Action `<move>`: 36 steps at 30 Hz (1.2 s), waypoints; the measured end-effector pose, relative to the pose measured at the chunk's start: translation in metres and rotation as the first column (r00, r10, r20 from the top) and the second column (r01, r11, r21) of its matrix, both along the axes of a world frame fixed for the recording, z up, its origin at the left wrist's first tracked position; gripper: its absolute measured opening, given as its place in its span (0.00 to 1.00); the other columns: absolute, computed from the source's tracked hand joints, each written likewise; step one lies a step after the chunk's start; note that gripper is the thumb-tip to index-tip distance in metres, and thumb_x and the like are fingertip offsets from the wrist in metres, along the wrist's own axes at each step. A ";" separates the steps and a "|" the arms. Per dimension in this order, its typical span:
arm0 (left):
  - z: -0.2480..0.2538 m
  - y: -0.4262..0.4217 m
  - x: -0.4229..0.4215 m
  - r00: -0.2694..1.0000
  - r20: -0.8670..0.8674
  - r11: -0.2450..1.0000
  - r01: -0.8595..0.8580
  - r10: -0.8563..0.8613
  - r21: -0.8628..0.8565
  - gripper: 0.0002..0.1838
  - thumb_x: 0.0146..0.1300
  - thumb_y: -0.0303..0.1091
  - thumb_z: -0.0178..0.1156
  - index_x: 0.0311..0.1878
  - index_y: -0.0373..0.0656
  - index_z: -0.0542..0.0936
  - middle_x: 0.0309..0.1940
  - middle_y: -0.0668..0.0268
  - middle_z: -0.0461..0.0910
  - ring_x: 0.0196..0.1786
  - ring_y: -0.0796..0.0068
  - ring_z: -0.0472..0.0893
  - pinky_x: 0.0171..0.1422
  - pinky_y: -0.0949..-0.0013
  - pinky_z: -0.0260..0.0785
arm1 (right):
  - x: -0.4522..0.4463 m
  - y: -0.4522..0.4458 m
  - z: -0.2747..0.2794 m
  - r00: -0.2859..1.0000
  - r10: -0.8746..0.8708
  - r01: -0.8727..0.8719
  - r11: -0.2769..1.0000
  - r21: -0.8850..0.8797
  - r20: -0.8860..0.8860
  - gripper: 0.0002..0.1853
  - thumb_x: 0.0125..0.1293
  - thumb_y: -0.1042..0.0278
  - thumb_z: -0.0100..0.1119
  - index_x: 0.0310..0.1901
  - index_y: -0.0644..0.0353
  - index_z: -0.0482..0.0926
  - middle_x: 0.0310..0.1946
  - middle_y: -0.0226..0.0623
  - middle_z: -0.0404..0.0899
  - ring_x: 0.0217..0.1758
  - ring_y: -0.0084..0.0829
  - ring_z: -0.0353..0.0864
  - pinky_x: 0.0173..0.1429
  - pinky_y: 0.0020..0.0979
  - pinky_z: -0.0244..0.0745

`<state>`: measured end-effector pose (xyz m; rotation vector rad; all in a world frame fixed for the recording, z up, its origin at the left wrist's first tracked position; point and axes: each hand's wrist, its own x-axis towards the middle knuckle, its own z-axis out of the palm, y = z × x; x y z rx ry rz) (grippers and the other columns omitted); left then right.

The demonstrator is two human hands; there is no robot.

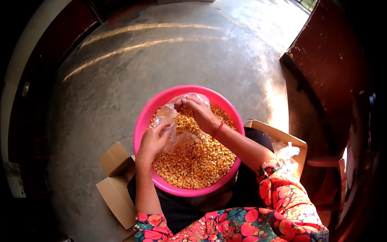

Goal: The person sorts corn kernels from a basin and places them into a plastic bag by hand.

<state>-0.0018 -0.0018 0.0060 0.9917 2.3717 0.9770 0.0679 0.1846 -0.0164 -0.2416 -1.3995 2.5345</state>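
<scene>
A pink basin (140,121) rests on my lap, filled with yellow-orange corn kernels (197,165). A clear plastic bag (174,141) lies crumpled over the kernels, its mouth spread towards the far rim. My left hand (153,141) is over the basin's left side, thumb and fingers closed on the near edge of the bag. Farther in, my right hand (198,113) has its fingers curled on the bag's far edge; its fingertips are partly hidden. Some kernels show through and beside the film. A red bracelet (218,129) is on my right wrist.
An open cardboard box (117,193) stands to my left. Another cardboard box (296,141) on my right has clear plastic bags (288,152) in it. Beyond it are a reddish wooden stool (324,162) and a dark red door (326,60). Grey concrete floor (109,88) stretches ahead.
</scene>
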 end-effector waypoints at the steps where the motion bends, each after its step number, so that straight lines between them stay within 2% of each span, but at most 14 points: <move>1: 0.000 0.000 0.000 1.000 0.001 1.000 0.000 0.000 0.015 0.15 0.58 0.34 0.58 0.48 0.42 0.80 0.38 0.50 0.81 0.42 0.55 0.82 0.46 0.61 0.73 | 0.002 -0.001 0.007 0.999 0.017 -0.023 0.988 0.155 0.035 0.18 0.68 0.60 0.49 0.48 0.67 0.76 0.45 0.38 0.79 0.52 0.28 0.75 0.59 0.29 0.68; 2: -0.001 0.000 0.000 1.000 0.004 1.000 0.004 -0.004 0.007 0.16 0.59 0.34 0.58 0.50 0.40 0.79 0.38 0.51 0.82 0.42 0.60 0.82 0.48 0.64 0.72 | 0.005 0.000 0.015 0.998 0.004 -0.027 0.914 0.404 0.056 0.18 0.67 0.58 0.52 0.47 0.66 0.78 0.46 0.38 0.78 0.53 0.29 0.75 0.58 0.30 0.68; 5: 0.002 -0.001 0.000 1.000 0.005 1.000 0.016 -0.016 -0.006 0.17 0.60 0.33 0.58 0.52 0.37 0.78 0.39 0.52 0.82 0.42 0.65 0.82 0.49 0.66 0.72 | 0.007 -0.004 0.011 1.000 -0.019 0.003 0.721 0.693 0.016 0.15 0.67 0.61 0.54 0.45 0.67 0.78 0.45 0.38 0.76 0.52 0.28 0.75 0.56 0.30 0.70; 8: 0.006 0.000 0.000 1.000 -0.015 0.999 0.025 -0.025 -0.027 0.17 0.60 0.33 0.58 0.52 0.39 0.78 0.37 0.52 0.82 0.41 0.66 0.83 0.47 0.65 0.72 | 0.012 -0.005 0.013 0.981 0.153 -0.196 0.769 0.609 0.122 0.13 0.67 0.63 0.55 0.45 0.65 0.78 0.39 0.33 0.79 0.44 0.21 0.76 0.51 0.26 0.72; 10: 0.002 -0.002 -0.001 0.999 0.024 0.999 -0.032 0.032 0.014 0.15 0.58 0.34 0.58 0.48 0.43 0.80 0.39 0.50 0.81 0.43 0.52 0.81 0.48 0.59 0.72 | 0.019 -0.011 0.021 0.916 0.386 -0.390 0.797 0.462 0.108 0.13 0.67 0.63 0.55 0.43 0.66 0.78 0.34 0.29 0.80 0.38 0.18 0.76 0.45 0.25 0.73; 11: 0.000 -0.002 -0.004 0.998 0.034 0.999 -0.042 0.043 -0.025 0.16 0.56 0.35 0.59 0.49 0.44 0.80 0.38 0.49 0.80 0.42 0.51 0.81 0.48 0.59 0.72 | 0.024 -0.017 0.026 0.887 0.453 -0.432 0.752 0.498 0.085 0.12 0.66 0.64 0.55 0.41 0.66 0.78 0.33 0.30 0.81 0.34 0.19 0.76 0.40 0.26 0.73; 13: -0.003 -0.003 -0.006 1.000 0.005 1.000 -0.026 0.026 -0.003 0.16 0.57 0.33 0.59 0.49 0.41 0.79 0.38 0.50 0.81 0.41 0.58 0.82 0.47 0.62 0.73 | 0.029 -0.024 0.030 0.781 0.595 -0.505 0.424 0.752 0.190 0.10 0.62 0.67 0.57 0.39 0.64 0.79 0.29 0.36 0.81 0.30 0.25 0.79 0.35 0.30 0.73; 17: -0.003 -0.003 -0.006 1.000 -0.017 1.000 -0.012 0.012 -0.009 0.16 0.58 0.31 0.60 0.50 0.38 0.79 0.40 0.50 0.82 0.42 0.64 0.83 0.47 0.66 0.73 | 0.042 -0.059 -0.008 0.778 0.627 -0.193 0.293 0.936 -0.036 0.11 0.60 0.69 0.55 0.43 0.61 0.78 0.39 0.41 0.77 0.45 0.41 0.76 0.47 0.38 0.72; 19: 0.002 -0.001 -0.004 1.000 -0.009 0.999 -0.020 0.019 -0.039 0.17 0.57 0.32 0.60 0.50 0.39 0.79 0.39 0.50 0.82 0.41 0.63 0.83 0.47 0.66 0.72 | 0.045 -0.073 -0.022 0.859 0.511 0.019 0.024 1.000 -0.028 0.13 0.57 0.66 0.55 0.43 0.58 0.78 0.45 0.41 0.73 0.53 0.42 0.71 0.55 0.42 0.67; 25: -0.002 -0.003 -0.006 0.999 -0.028 1.000 -0.027 0.027 0.011 0.16 0.56 0.38 0.61 0.48 0.45 0.80 0.36 0.50 0.81 0.41 0.52 0.81 0.46 0.59 0.73 | 0.053 -0.089 -0.041 0.785 0.601 -0.041 -0.191 0.981 0.150 0.10 0.57 0.64 0.53 0.38 0.57 0.77 0.37 0.41 0.77 0.45 0.42 0.76 0.48 0.43 0.70; 30: -0.003 -0.005 -0.006 0.999 -0.047 0.999 -0.024 0.026 0.040 0.16 0.57 0.38 0.61 0.48 0.45 0.80 0.35 0.50 0.81 0.40 0.52 0.81 0.46 0.59 0.73 | 0.056 -0.088 -0.029 0.701 0.627 -0.312 -0.158 0.937 0.339 0.10 0.60 0.63 0.52 0.32 0.61 0.75 0.25 0.47 0.77 0.32 0.47 0.79 0.37 0.45 0.73; 32: 0.004 -0.004 -0.005 0.999 0.013 0.999 -0.041 0.041 -0.017 0.17 0.58 0.34 0.60 0.50 0.39 0.79 0.39 0.50 0.82 0.43 0.60 0.83 0.48 0.65 0.72 | 0.057 -0.088 -0.022 0.690 0.618 -0.352 -0.168 0.921 0.377 0.10 0.60 0.62 0.51 0.31 0.62 0.75 0.23 0.49 0.77 0.29 0.49 0.79 0.35 0.46 0.73; 34: 0.004 -0.004 -0.005 0.999 0.017 0.999 -0.038 0.039 -0.016 0.17 0.58 0.34 0.60 0.50 0.39 0.79 0.40 0.50 0.82 0.44 0.60 0.83 0.49 0.64 0.72 | 0.055 -0.085 -0.014 0.750 0.581 -0.382 -0.011 0.924 0.317 0.10 0.62 0.64 0.52 0.31 0.63 0.74 0.24 0.52 0.76 0.31 0.50 0.78 0.36 0.45 0.72; 36: 0.004 -0.004 -0.005 0.999 0.022 0.999 -0.036 0.036 -0.016 0.17 0.58 0.33 0.60 0.50 0.38 0.79 0.40 0.50 0.82 0.44 0.60 0.83 0.49 0.64 0.72 | 0.047 -0.081 -0.013 0.781 0.615 -0.440 0.412 0.798 0.113 0.11 0.64 0.64 0.52 0.31 0.63 0.73 0.23 0.54 0.74 0.28 0.49 0.76 0.36 0.44 0.70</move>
